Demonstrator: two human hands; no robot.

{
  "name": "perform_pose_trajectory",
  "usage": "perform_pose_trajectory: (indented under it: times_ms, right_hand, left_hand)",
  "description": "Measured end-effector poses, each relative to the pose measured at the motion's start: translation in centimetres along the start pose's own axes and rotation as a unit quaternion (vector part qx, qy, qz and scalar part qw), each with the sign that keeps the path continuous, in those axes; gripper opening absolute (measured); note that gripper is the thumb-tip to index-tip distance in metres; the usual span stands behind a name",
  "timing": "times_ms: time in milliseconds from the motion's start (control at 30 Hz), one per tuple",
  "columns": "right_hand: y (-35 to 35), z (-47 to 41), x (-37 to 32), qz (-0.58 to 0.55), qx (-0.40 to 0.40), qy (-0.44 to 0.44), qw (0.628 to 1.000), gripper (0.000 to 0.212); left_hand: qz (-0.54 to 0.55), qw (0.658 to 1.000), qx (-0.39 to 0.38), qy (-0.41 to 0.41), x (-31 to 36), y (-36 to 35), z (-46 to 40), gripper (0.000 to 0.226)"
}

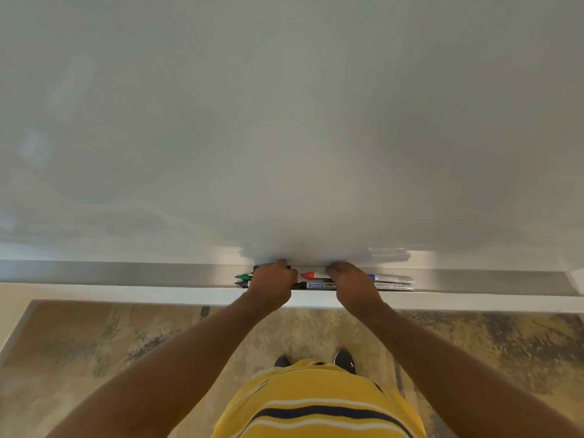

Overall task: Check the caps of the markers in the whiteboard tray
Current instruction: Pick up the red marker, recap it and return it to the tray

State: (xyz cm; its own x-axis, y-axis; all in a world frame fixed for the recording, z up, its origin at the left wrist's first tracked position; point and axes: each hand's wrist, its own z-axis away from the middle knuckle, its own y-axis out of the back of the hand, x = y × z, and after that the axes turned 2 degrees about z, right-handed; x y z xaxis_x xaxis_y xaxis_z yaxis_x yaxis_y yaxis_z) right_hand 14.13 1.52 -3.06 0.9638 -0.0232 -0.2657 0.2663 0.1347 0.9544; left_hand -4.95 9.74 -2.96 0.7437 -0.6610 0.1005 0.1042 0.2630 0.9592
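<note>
The metal whiteboard tray [142,273] runs across the view below the whiteboard [284,121]. Several markers lie in it: a green one [244,276] and a dark one [241,283] stick out left of my left hand, while a red one [309,275] and a black one with a blue label [311,285] lie between my hands. A blue one [372,277] lies to the right. My left hand [272,287] is closed on the black end [256,267] of a marker at the tray's back. My right hand [352,284] is closed over its other end; fingers hide most of it.
A white ledge [126,294] runs along the tray's front edge. Below it lies a mottled brown floor [142,343], with my dark shoes [344,360] and yellow striped shirt [316,406] near the bottom. A white frame corner [576,279] ends the tray at the right.
</note>
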Motion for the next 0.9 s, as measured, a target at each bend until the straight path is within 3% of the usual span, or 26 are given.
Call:
perform_pose_trajectory:
  times_ms: [167, 267, 500, 633, 767, 900]
  right_hand:
    - [0.9, 2.2, 1.1, -0.023, 0.085, -0.030, 0.996, 0.050]
    - [1.4, 3.4, 1.5, -0.029, 0.117, -0.039, 0.992, 0.046]
    - [2.3, 4.9, 1.6, -0.056, 0.146, -0.046, 0.987, 0.043]
    - [2.9, 4.9, 1.8, -0.080, 0.163, -0.038, 0.983, 0.036]
    - [3.9, 5.1, 1.9, -0.123, 0.166, -0.026, 0.978, 0.031]
    - [5.5, 5.5, 2.0, -0.168, 0.165, -0.001, 0.972, 0.033]
  left_hand:
    - [-0.009, 1.000, -0.012, -0.011, 0.0, 0.1, -0.7, 0.025]
    - [-0.011, 1.000, -0.015, -0.018, 0.2, 0.3, -1.2, 0.018]
    - [-0.011, 0.999, -0.029, -0.015, 0.7, 0.5, -1.8, 0.018]
    - [0.003, 1.000, 0.004, 0.001, 0.7, 0.7, -0.9, 0.021]
    - [0.110, 0.991, 0.066, 0.028, 0.6, 1.2, 0.6, 0.019]
    - [0.272, 0.955, 0.111, 0.048, 1.1, 2.7, 2.2, 0.012]
